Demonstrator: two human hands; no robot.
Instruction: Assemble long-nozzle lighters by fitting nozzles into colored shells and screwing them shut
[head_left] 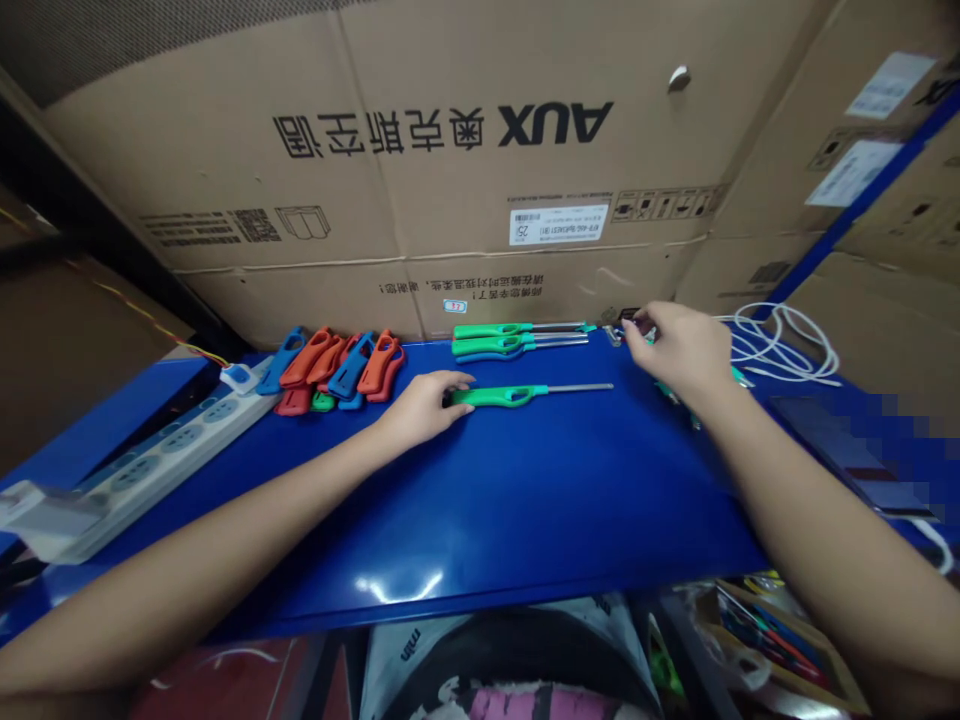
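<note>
My left hand [426, 408] has its thumb and fingers closed on the handle end of a green long-necked lighter [496, 396], whose metal tube points right. Behind it lie several more lighters [491, 345] with green and blue handles, tubes also to the right. Reaching over a heap of small metal and teal parts [675, 395], my right hand [684, 352] has its fingers pinched together. Whatever is in that pinch is too small to make out, and the hand covers much of the heap.
Orange, red and blue lighter handles [330, 368] are piled at the left, beside a white power strip [165, 450]. A white cable [787, 340] coils at the right, near a dark phone-like device [840, 450]. Cardboard [450, 200] walls the back of the blue table [525, 520].
</note>
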